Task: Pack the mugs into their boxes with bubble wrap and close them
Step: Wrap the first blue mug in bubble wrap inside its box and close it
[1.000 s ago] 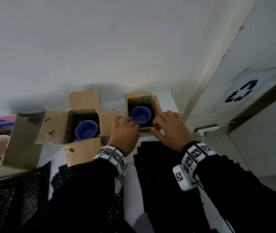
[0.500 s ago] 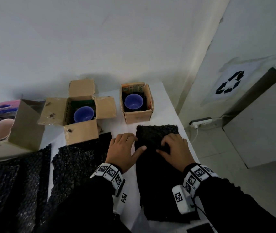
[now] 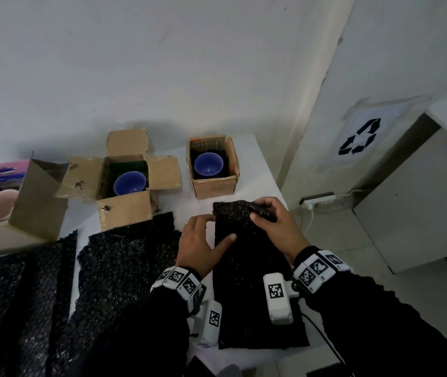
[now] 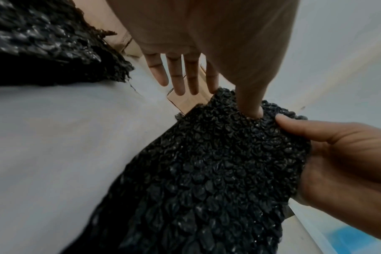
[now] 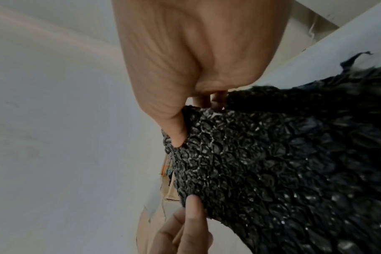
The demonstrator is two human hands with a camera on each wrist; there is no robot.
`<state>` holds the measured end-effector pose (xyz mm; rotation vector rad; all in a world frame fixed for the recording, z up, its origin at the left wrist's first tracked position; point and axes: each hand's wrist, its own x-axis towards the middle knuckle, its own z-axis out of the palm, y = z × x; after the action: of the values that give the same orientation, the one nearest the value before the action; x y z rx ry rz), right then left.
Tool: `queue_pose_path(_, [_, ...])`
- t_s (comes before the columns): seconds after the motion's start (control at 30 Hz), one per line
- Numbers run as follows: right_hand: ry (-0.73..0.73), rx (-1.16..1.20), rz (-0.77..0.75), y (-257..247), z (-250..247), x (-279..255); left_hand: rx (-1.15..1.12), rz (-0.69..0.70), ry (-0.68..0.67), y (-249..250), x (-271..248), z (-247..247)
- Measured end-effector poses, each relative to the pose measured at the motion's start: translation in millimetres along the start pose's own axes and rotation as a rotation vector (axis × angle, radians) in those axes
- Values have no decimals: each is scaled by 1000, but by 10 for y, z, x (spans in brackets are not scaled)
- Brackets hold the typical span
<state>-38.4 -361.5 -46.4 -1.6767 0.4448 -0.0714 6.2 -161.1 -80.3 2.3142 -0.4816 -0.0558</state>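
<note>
Here the right hand (image 3: 276, 227) pinches the far edge of a black bubble wrap sheet (image 3: 255, 281), lifted off the table (image 3: 260, 170) near its right edge; the left hand (image 3: 199, 240), fingers straight, presses its left border. Bare tabletop separates it from the small box (image 3: 214, 183) holding a blue mug (image 3: 208, 165), printed "500".

Looks like a plain utility or packing corner of an office or storeroom: bare white walls (image 3: 162, 63), a white table (image 3: 257, 164) at centre, a recycling-symbol sheet (image 3: 359, 137) taped at upper right, a power strip (image 3: 317, 198) on the tiled floor (image 3: 353, 240) at right.
</note>
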Motion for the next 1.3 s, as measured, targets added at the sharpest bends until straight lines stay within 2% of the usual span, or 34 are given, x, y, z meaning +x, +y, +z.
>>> queue_pose_path(0.17, [-43, 110, 93, -137, 30, -37, -61, -10, 46, 15, 24, 9])
queue_pose_path(0.27, [-20, 276, 127, -142, 17, -18, -148, -95, -43, 41, 64, 3])
queue_pose_path(0.37, [27, 266, 70, -190, -36, 47, -158, -42, -67, 87, 113, 1])
queue_pose_path(0.53, [19, 220, -4, -434, -30, 53, -205, -51, 38, 338, 209, -92])
queue_pose_path(0.63, [-25, 226, -44, -558, -48, 54, -168, 13, -27, 453, 265, -182])
queue_pose_path(0.73, [-53, 43, -151, -607, -107, 134, -34, 124, -138, 538, 277, -306])
queue_pose_path(0.8, [-67, -41, -194, -667, -106, 185, 104, 128, -295, 544, 313, -407])
queue_pose_path(0.87, [-13, -82, -203, -737, -106, 243, 329, 138, -441, 483, 402, -489])
queue_pose_path(0.9, [15, -98, -197, -750, -116, 275, 408, 168, -469, 451, 440, -532])
queue_pose_path(0.97, [-4, -122, -184, -770, -137, 346, 376, 212, -459, 361, 506, -615])
queue_pose_path(1.07, [-106, -184, -202, -847, -47, 374, 216, 119, -458, 258, 584, -760])
queue_pose_path(1.13, [-160, -190, -207, -934, 85, 334, 190, 114, -438, 207, 646, -830])
queue_pose_path(1.2, [-220, -230, -200, -987, 212, 298, 194, 160, -391, 179, 682, -916])
queue_pose_path(1.3, [-363, -492, -161, -1027, 339, 296, 197, 281, -366, 157, 704, -1083])
